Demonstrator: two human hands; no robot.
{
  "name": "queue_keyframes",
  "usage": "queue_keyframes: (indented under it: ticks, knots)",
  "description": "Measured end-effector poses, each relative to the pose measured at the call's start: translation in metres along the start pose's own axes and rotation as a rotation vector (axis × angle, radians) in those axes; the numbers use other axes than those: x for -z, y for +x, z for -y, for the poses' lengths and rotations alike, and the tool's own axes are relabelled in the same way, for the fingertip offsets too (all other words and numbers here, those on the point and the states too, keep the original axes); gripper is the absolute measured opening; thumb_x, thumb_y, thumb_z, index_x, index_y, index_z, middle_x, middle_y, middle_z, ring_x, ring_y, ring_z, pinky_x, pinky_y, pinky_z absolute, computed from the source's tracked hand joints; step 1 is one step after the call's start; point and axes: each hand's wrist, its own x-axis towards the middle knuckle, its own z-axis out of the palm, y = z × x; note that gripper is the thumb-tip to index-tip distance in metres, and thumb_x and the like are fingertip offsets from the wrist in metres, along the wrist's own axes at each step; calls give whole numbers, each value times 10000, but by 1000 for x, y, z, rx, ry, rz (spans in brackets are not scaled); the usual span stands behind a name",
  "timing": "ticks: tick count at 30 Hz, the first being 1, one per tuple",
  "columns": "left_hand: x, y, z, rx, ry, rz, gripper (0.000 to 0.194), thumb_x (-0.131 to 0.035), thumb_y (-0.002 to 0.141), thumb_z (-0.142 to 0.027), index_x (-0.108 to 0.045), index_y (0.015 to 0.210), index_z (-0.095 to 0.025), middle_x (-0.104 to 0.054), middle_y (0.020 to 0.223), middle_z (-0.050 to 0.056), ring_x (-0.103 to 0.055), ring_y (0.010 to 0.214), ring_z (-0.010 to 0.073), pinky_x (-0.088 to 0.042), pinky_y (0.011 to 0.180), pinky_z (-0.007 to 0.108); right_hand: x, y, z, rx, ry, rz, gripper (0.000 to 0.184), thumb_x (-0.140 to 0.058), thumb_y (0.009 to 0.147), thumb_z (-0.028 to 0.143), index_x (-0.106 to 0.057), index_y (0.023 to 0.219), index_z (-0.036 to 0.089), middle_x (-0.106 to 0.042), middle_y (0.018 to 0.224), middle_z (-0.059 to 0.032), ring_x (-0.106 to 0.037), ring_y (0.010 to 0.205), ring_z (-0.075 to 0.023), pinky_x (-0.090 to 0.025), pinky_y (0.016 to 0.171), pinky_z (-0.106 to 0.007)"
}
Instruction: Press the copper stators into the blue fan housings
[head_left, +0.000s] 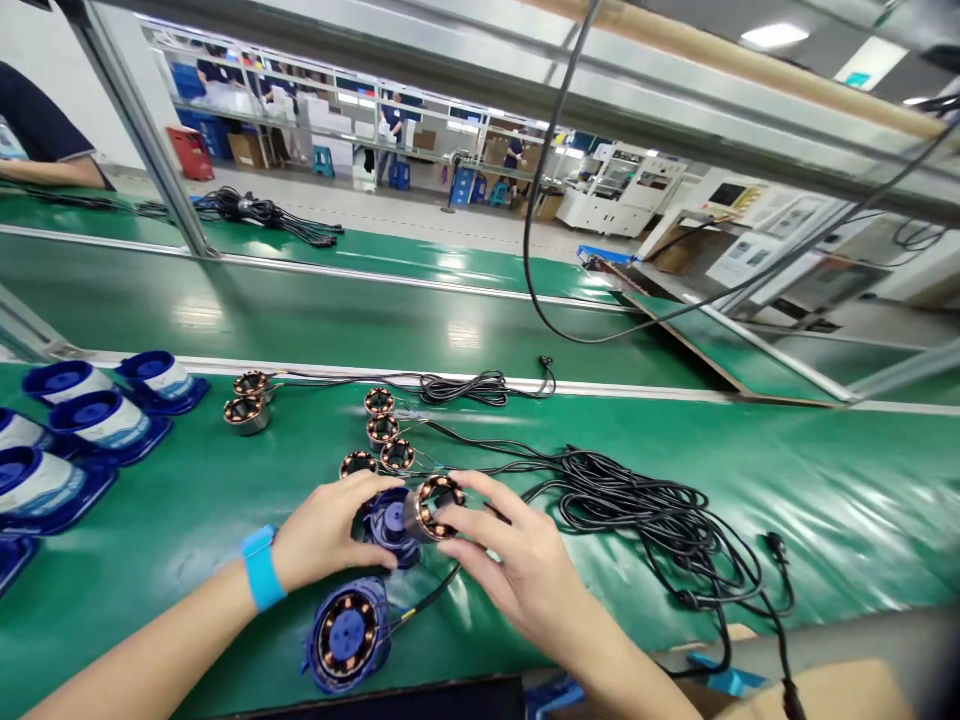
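My left hand (pixel 334 530), with a light blue band at the wrist, is closed around a blue plastic motor housing (pixel 391 525) on the green mat. In my right hand (pixel 510 555), thumb and fingers grip a copper-wound stator ring (pixel 437 507). The ring is tilted and sits just right of the housing; whether they touch I cannot tell. Nearer to me lies a second blue housing (pixel 347 636) with a stator seated in it and a wire leading off. Several loose stators (pixel 382 428) stand just beyond my hands.
Black power cables (pixel 637 500) lie coiled at the right. Blue housings with white labels (pixel 112 425) stand at the left, near two stators (pixel 246 412). A black cable (pixel 532 250) hangs from the overhead frame. A co-worker's arm (pixel 52 172) shows at the far left.
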Motion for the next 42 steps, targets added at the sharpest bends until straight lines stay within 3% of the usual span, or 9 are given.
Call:
queue_keyframes:
  ticks: [9,16,19,24,29,32,36,39,42]
  knots:
    - [-27,26,-15,-31,-56,63,822,-886,580,-673,-615,1238,-260,-701,1232,53,-684,1129,271,-576,942,378,7,2,-2,-51,-264,244,394,-744,921,347,-656,1293,253,-664,1364,-66,-687,1055,-280,-631,893,-467]
    - [-25,23,-20,-56,-18,76,786,-938,623,-482,-600,1291,-244,-702,1254,62,-691,1133,269,-576,970,383,-46,-9,-24,-24,-286,150,570,-849,779,467,-687,1240,172,-726,1207,-130,-722,985,-332,-651,826,-508]
    - [0,8,-18,-74,38,26,764,-863,716,-557,-570,1361,-271,-704,1268,44,-700,1110,235,-580,956,349,-45,-10,-30,99,-215,-3,411,-776,819,374,-687,1158,159,-749,1104,-129,-743,916,-285,-662,770,-408]
    - [79,-41,7,231,515,-514,601,-595,924,-641,-582,1371,-239,-674,1335,80,-615,1260,250,-490,1104,421,-20,-12,-33,197,-197,-113,473,-743,852,364,-616,1273,189,-733,1176,-133,-742,994,-278,-649,817,-380]
    - [154,-74,74,577,792,-687,857,-546,883,-687,-490,1474,-70,-298,1636,261,-142,1521,561,-149,1124,823,-16,-5,-37,68,-123,205,460,-830,808,486,-725,1147,194,-759,1138,-98,-745,955,-291,-640,815,-420]
    - [172,-86,111,637,848,-572,835,-408,872,-713,-586,1378,-73,-542,1475,207,-170,1513,553,-114,1098,845,-1,16,-34,7,47,451,366,-762,876,552,-754,1120,279,-771,1093,-16,-717,993,-237,-586,908,-399]
    - [165,-96,117,589,884,-376,685,-321,958,-521,-612,1341,-33,-690,1116,204,-530,1297,473,-315,1093,757,-16,62,-33,94,118,391,219,-660,993,409,-755,1133,270,-732,1153,-30,-648,1086,-192,-510,992,-373]
    - [141,-98,91,534,848,-316,610,-343,997,-495,-602,1362,-81,-649,1022,161,-672,991,355,-532,943,568,-61,95,-40,204,-81,410,484,-865,801,440,-739,1225,246,-611,1386,-96,-538,1286,-293,-446,1103,-474]
    - [105,-97,61,442,694,-283,591,-458,967,-625,-602,1348,-197,-616,1039,93,-684,905,256,-593,822,389,-95,111,-46,277,-206,501,349,-868,805,368,-781,1107,216,-596,1402,-94,-515,1302,-321,-444,1104,-497]
